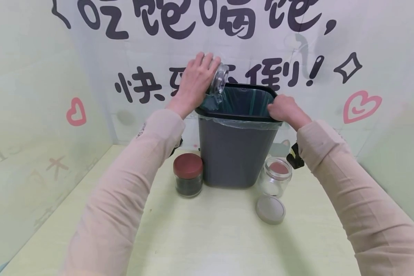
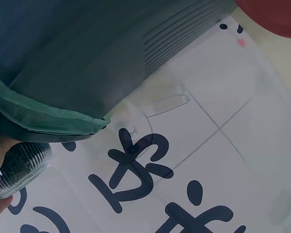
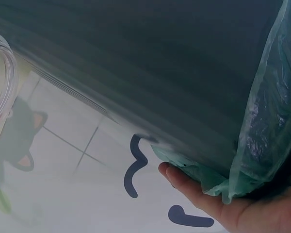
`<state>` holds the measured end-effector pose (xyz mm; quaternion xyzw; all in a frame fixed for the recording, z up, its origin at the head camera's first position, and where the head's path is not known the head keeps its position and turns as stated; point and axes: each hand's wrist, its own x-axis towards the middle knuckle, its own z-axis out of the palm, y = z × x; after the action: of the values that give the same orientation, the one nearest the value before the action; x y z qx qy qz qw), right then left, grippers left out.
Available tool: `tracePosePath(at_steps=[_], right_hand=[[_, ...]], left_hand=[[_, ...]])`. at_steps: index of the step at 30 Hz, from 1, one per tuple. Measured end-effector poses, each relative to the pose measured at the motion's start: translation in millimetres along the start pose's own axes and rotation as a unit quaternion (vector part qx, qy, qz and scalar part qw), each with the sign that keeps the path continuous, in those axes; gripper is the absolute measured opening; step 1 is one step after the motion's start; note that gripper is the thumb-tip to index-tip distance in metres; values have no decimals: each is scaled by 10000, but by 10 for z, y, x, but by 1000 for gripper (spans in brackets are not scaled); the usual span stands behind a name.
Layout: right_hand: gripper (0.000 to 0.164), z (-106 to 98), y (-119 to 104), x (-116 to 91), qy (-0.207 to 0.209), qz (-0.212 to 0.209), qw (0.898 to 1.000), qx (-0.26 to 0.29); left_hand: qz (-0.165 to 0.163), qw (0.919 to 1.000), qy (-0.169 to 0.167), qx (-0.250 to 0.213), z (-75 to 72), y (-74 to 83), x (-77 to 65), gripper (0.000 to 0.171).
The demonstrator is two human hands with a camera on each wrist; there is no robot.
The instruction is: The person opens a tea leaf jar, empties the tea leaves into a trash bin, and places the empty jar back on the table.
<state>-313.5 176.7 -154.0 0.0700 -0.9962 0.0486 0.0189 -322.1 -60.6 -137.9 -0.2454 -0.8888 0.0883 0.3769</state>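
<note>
My left hand (image 1: 196,78) grips a clear glass jar (image 1: 221,78) and holds it tipped on its side, mouth toward the bin, at the left rim. Ribbed glass of the same jar (image 2: 24,165) shows between the fingers in the left wrist view. What is inside the jar cannot be made out. The grey trash bin (image 1: 236,153) stands upright with a black rim and a thin greenish bag (image 1: 245,100) lining it. At the bin's right rim, my right hand (image 1: 285,108) holds the edge, its fingers against the overhanging bag (image 3: 269,116) in the right wrist view.
Left of the bin stands a jar with a red lid (image 1: 188,166) and dark contents. To its right is an uncovered glass jar (image 1: 276,177) with something reddish at its mouth. A grey round lid (image 1: 270,209) lies in front. A printed wall (image 1: 151,126) rises behind.
</note>
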Motion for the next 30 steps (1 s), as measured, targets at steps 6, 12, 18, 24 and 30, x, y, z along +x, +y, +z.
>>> tracePosePath(at_steps=[6,12,18,24,30], right_hand=[[42,174,288,352,130,-271,9991,-311],[39,48,86,118,-76,-171,9992,-353],[36,-52,-79,-119,-78,-250,9991,-342],[35,-66,-102,-162,-21,-245,9993,-265],[34,-61,-100,-148,-56,-119,9998,-130]], left_hand=[[472,9981,168,359,13,13,-1,56],[871,9933,309,692,12,31,3,52],[1081,9897,531,778,-1,62,8,50],[1264,9856,501,1004,-20,103,38,50],[1396,9824,280,1210,-41,126,54,55]])
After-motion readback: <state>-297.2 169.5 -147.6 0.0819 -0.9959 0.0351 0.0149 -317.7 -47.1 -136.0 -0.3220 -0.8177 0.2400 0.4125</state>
